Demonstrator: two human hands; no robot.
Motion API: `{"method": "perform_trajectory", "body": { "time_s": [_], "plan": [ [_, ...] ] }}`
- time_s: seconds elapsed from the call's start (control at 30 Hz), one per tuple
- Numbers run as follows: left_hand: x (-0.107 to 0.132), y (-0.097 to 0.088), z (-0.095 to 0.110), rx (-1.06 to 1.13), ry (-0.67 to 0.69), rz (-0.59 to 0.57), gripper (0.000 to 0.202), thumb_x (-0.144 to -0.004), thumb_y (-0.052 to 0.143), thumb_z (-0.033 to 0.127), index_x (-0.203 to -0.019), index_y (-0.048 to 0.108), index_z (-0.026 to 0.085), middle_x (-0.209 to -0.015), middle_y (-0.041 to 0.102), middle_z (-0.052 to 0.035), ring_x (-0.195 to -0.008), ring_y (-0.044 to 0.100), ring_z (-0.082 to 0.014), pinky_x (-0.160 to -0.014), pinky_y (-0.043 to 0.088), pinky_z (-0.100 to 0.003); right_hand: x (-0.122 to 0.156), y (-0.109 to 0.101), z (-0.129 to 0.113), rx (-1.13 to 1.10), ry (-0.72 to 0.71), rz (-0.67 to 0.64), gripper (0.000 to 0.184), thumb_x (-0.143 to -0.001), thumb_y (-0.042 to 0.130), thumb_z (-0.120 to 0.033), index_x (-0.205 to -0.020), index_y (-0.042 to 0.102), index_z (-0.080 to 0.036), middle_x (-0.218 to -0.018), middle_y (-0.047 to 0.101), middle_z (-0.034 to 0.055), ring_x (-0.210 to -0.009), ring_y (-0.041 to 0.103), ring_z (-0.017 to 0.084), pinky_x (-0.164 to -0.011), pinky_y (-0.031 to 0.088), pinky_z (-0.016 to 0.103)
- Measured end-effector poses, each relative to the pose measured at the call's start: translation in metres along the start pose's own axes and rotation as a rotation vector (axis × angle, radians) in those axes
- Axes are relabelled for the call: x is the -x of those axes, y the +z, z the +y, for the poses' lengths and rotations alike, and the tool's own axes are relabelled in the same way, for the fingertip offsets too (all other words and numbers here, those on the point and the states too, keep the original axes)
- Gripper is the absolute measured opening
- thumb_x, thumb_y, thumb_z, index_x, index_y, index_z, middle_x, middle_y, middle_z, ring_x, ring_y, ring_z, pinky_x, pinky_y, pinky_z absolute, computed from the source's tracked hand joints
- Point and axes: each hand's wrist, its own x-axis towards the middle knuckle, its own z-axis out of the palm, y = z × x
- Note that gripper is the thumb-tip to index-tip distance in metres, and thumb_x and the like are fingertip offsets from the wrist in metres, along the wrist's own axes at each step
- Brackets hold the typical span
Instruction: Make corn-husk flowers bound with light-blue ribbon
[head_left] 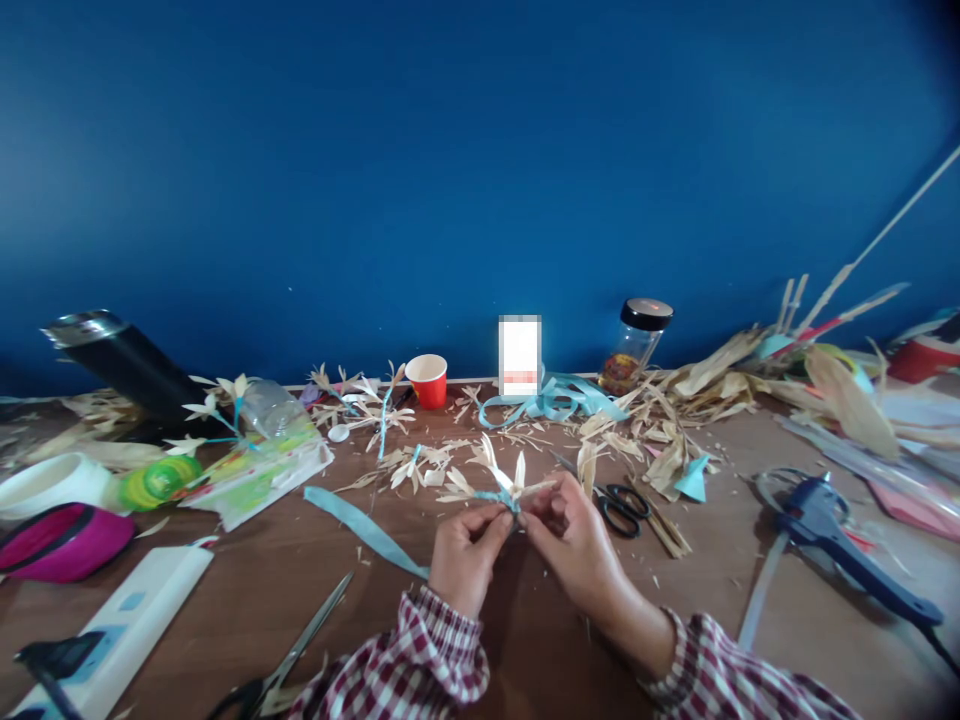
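Between both hands is a corn husk flower [496, 478] with pale pointed petals and a blue-wrapped stem. My left hand [466, 550] pinches it from the left, thumb and forefinger at the blue wrapping. Opposite it, my right hand [574, 540] has its thumb and fingertips closed on the same wrapped part, and the fingertips nearly meet. A light blue strip [367, 527] runs over the table from the left and goes out of sight behind my left hand. Just beyond the hands lie more husk flowers [416, 465].
Scissors [307, 630] lie front left, and black-handled scissors [624, 508] lie right of my hands. A blue glue gun [847, 540] rests at the right. Behind stand a red paper cup [427, 382], a lidded jar [635, 345], blue ribbon [559, 395] and husks [712, 375]. A power strip [142, 615] is at left.
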Motion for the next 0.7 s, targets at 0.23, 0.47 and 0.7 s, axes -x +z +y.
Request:
{"method": "perform_trajectory", "body": {
  "time_s": [0.23, 0.47, 0.7],
  "plan": [
    [-0.002, -0.001, -0.007, -0.023, 0.03, -0.035, 0.032, -0.067, 0.066, 0.04, -0.08, 0.07, 0.011, -0.045, 0.047, 0.0049, -0.035, 0.028, -0.0025, -0.033, 0.02, -0.016, -0.003, -0.002, 0.004, -0.06, 0.062, -0.017, 0.02, -0.072, 0.062, -0.019, -0.082, 0.044, -0.02, -0.075, 0.062, 0.0007, -0.069, 0.06, 0.015, -0.063, 0.048, 0.026],
    [-0.006, -0.002, -0.013, 0.065, -0.05, -0.058, 0.037, -0.063, 0.071, 0.042, -0.08, 0.068, 0.01, -0.044, 0.047, 0.0058, -0.033, 0.025, -0.0013, -0.034, 0.018, -0.016, -0.001, -0.002, -0.001, -0.016, 0.077, 0.043, 0.018, -0.072, 0.061, -0.021, -0.08, 0.046, -0.019, -0.077, 0.063, 0.0022, -0.072, 0.062, 0.016, -0.066, 0.05, 0.028],
    [-0.003, 0.0, -0.006, 0.018, 0.018, -0.037, 0.032, -0.067, 0.066, 0.043, -0.069, 0.065, 0.011, -0.039, 0.039, 0.0081, -0.033, 0.025, -0.0025, -0.034, 0.017, -0.017, -0.001, 0.0, -0.005, 0.085, 0.034, 0.036, 0.016, -0.073, 0.06, -0.02, -0.081, 0.046, -0.019, -0.078, 0.064, 0.0028, -0.072, 0.063, 0.017, -0.066, 0.049, 0.028]
  ]
}}
